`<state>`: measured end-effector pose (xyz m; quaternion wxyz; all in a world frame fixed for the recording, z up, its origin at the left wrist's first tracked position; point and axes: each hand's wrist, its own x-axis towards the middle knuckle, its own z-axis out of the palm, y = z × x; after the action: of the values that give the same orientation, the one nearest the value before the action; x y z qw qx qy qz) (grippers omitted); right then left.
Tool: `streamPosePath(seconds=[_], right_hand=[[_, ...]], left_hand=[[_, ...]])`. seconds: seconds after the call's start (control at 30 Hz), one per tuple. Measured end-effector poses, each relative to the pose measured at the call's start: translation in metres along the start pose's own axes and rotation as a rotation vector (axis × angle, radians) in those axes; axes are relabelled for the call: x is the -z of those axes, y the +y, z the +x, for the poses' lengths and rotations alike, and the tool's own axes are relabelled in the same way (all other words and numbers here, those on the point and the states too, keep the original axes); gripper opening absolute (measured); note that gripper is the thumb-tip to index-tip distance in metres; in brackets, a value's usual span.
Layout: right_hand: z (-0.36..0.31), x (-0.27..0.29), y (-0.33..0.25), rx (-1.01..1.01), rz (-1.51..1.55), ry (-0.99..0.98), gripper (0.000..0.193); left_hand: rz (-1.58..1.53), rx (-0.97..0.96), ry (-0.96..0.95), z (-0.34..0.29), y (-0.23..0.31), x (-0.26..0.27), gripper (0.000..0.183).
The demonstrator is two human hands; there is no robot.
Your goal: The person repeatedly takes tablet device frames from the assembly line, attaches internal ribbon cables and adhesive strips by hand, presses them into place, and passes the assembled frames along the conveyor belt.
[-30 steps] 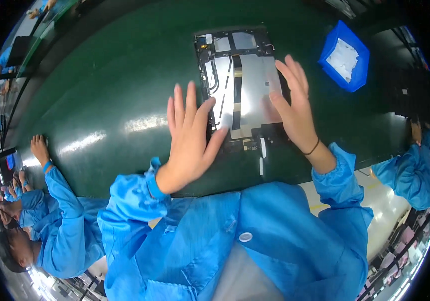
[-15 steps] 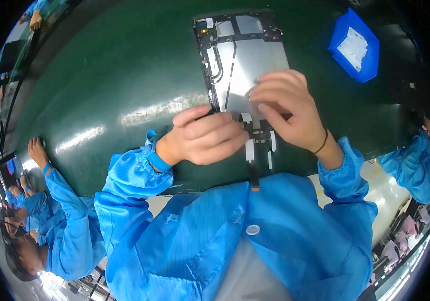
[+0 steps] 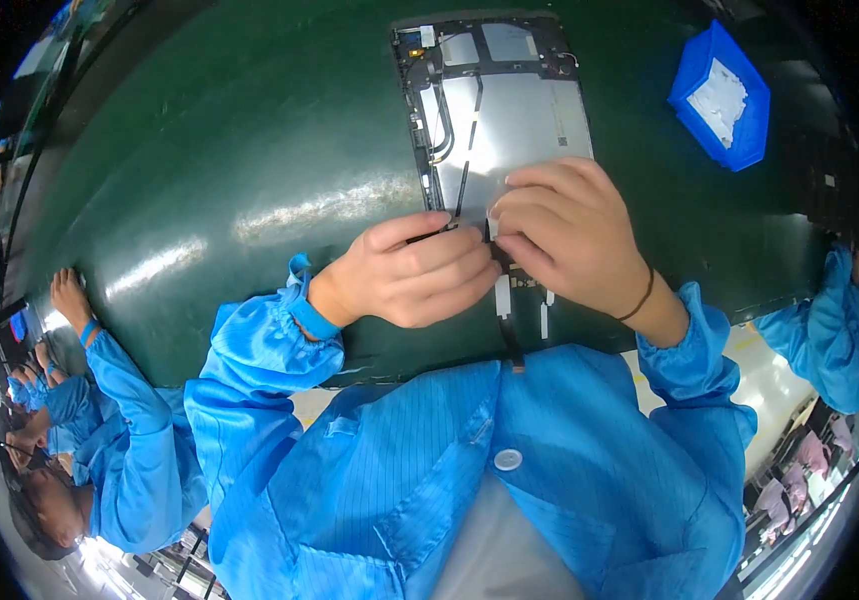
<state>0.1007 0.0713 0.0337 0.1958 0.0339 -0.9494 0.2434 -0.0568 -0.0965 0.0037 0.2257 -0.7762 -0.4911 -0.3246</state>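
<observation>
**Both hands closed over the near end of an opened tablet chassis**

A wide dark-green work surface (image 3: 199, 170) is seen, glossy and bending with the lens. On it, toward the far side, an opened tablet chassis (image 3: 509, 110) is laid flat — a silver inner plate framed in black, with thin dark cables running along its left part. Its near end is covered by the hands. A blue parts bin (image 3: 724, 95) with a pale sheet inside is set well apart to the right of the chassis, near the surface's far right edge.

The left hand (image 3: 409, 275) is curled nearly closed, its index finger and thumb pinched on a thin dark strip (image 3: 432, 235) at the chassis's near-left corner. The right hand (image 3: 564, 235) is likewise bent, fingertips pressed down together on the plate just beside the left hand's; whether anything is gripped under them cannot be told. Below the hands, white flex tabs (image 3: 502, 297) hang over the near table edge.

Open green surface is left broadly to the left of the chassis — less to the right. At far left, another person's blue sleeve (image 3: 114, 375) rests at the table edge.
</observation>
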Motion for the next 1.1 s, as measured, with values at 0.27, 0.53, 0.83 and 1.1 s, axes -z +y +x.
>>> streamPosePath(seconds=[0.27, 0.53, 0.83, 1.1], right_hand=[[0.013, 0.018, 0.028, -0.205, -0.069, 0.233, 0.007], [-0.047, 0.131, 0.116, -0.608, -0.738, 0.596, 0.018], [-0.021, 0.047, 0.034, 0.03, -0.133, -0.078, 0.022], [-0.018, 0.026, 0.02, 0.136, 0.204, -0.419, 0.059]], left_hand=[[-0.143, -0.037, -0.105, 0.006, -0.003, 0.008, 0.016], [-0.498, 0.668, -0.015, 0.04, -0.027, -0.022, 0.018], [-0.247, 0.752, -0.062, 0.025, -0.028, -0.037, 0.014], [-0.219, 0.78, -0.115, 0.029, -0.023, -0.037, 0.016]])
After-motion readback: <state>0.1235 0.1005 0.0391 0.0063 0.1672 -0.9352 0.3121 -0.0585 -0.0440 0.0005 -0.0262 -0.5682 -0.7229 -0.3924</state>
